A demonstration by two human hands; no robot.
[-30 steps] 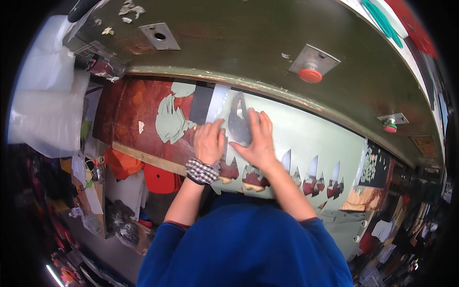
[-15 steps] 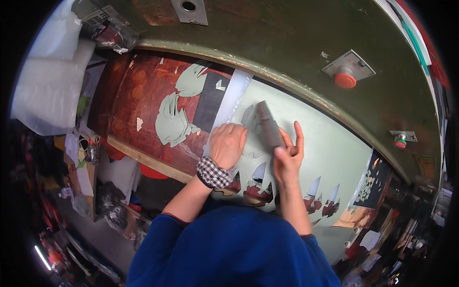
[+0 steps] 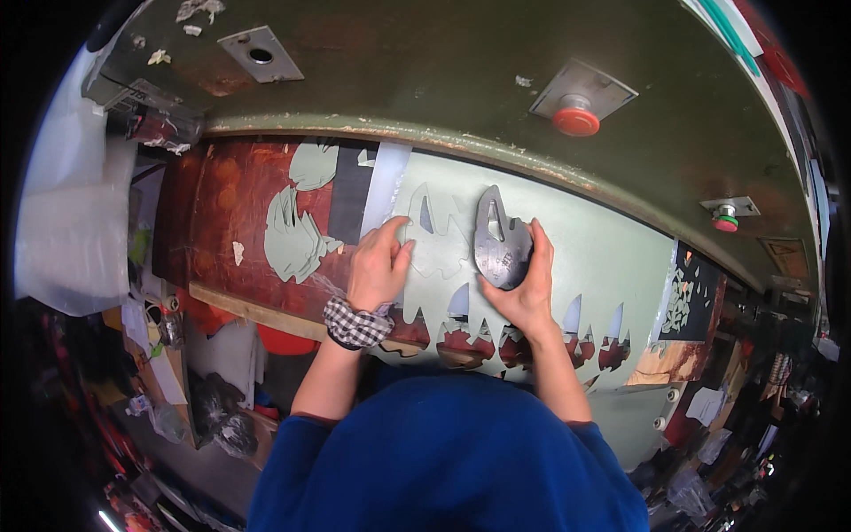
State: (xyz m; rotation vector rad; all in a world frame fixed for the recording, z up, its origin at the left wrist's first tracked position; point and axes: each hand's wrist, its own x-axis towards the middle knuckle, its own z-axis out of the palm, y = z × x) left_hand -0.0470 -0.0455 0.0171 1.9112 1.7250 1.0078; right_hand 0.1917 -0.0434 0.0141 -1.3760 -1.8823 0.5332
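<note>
A pale green sheet lies across the bench, with a row of pointed cut-outs along its near edge. In my right hand is a dark grey metal cutting die. My thumb is on its near side and my fingers on its right side; it appears to rest on or just over the sheet. A cut outline of a similar shape shows in the sheet left of the die. My left hand touches the sheet at that outline's left edge, thumb and forefinger apart. A checked scrunchie circles my left wrist.
Cut green pieces lie stacked on the reddish board at left. Small green scraps lie on a dark pad at right. A green machine beam with a red button spans the far side.
The die has turned from edge-on to flat, and its cut outline beside it is now uncovered. My left hand has shifted left to that outline's edge. The whole view has turned slightly.
</note>
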